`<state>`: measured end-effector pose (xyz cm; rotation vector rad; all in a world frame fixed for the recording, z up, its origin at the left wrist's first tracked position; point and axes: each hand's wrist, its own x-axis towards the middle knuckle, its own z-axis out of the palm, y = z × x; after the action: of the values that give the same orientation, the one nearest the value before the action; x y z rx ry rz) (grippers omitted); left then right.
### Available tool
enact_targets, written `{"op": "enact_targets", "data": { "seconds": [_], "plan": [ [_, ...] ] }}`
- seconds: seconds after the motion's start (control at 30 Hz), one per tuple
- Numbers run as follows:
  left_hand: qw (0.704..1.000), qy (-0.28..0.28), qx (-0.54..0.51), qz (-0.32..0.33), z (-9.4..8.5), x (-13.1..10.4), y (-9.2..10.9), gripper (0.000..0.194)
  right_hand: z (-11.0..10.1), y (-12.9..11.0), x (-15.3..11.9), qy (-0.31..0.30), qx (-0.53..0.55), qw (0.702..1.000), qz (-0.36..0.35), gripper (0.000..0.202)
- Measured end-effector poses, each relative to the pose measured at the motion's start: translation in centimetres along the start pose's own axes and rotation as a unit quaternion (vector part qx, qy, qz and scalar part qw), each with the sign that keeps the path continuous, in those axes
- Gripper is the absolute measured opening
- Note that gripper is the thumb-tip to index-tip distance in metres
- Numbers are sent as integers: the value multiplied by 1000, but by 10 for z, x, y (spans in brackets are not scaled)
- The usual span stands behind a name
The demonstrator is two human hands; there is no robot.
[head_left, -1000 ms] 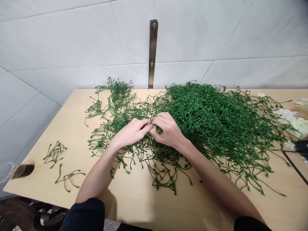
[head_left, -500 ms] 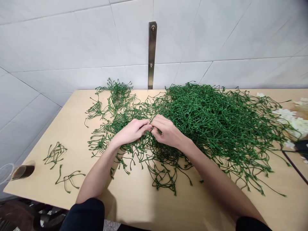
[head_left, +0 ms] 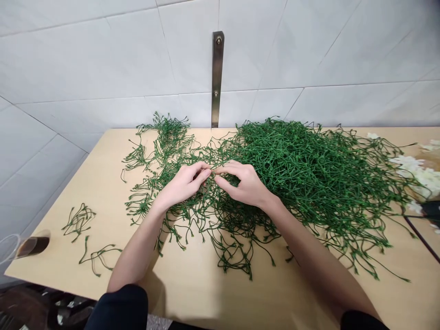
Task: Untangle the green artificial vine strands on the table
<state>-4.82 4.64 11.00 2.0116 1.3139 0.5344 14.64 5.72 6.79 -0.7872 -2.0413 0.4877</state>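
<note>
A large heap of thin green stems (head_left: pixel 309 174) covers the right and middle of the table, with smaller tufts (head_left: pixel 172 133) spread to its left. My left hand (head_left: pixel 187 183) is over the looser stems, thumb and fingertips pinched on a green stem. Facing it, my right hand (head_left: pixel 244 183) has its thumb and index finger a little apart beside the same stem; whether its fingertips grip it is too small to tell. The fingertips of both hands nearly meet at the left edge of the heap.
Small groups of stems (head_left: pixel 79 221) lie on the left of the wooden table (head_left: pixel 192 284). A clear cup with dark liquid (head_left: pixel 32 246) lies at the left edge. White flowers (head_left: pixel 419 174) are at the right. A metal strip (head_left: pixel 216 78) is fixed to the tiled wall behind.
My hands have moved slightly apart and the fingers of my right hand have loosened from a closed pinch. My left hand has shifted a little left and up.
</note>
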Motion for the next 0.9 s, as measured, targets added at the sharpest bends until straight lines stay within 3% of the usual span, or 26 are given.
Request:
{"op": "enact_targets", "data": {
  "seconds": [0.17, 0.37, 0.47, 0.67, 0.9],
  "plan": [
    [999, 25, -29, -16, 3, 0, 3, 24, 11, -3, -1, 0, 55, 996, 64, 10],
    [1000, -8, -3, -5, -3, 0, -4, 21, 12, 1, 0, 28, 50, 997, 50, 7],
    [1000, -25, -2, 10, -5, 1, -7, 15, 10, -2, 1, 10, 43, 997, 62, 9],
    [999, 23, 17, 31, 3, 1, -3, 12, 14, 0, 0, -33, 127, 977, 167, 16],
    [998, -2, 35, 59, 9, -1, 0, 13, 15, 4, -2, -34, 149, 973, 174, 16]
  ]
}}
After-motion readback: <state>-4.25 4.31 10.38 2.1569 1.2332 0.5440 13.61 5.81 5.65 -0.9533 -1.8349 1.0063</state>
